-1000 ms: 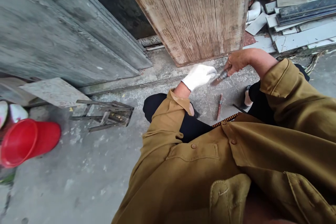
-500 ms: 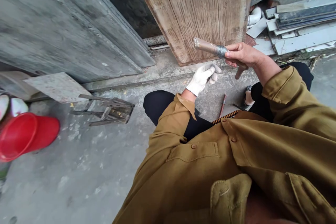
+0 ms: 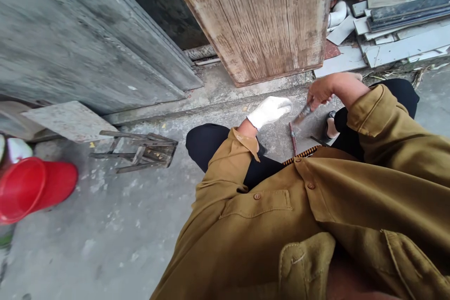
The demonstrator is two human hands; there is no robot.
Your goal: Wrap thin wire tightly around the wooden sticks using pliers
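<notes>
My right hand, bare, is closed around a wire-bound wooden tool. Its end slants down toward the floor and is smeared by motion. How the rest of the tool runs inside my fist is hidden. A white glove covers my left hand, which hovers just left of the tool with thumb and fingers drawn together. Anything between those fingertips is too small to tell. Below the tool, a thin reddish-brown rod lies on the concrete between my legs.
A worn wooden panel leans upright ahead of me. White boards and a white pipe elbow are at the right. To the left are a small wooden stool, a pale slab and a red bucket.
My right hand has swung the tool from pointing left and up to pointing down toward the floor. My gloved left hand has turned, its fingers now pointing right.
</notes>
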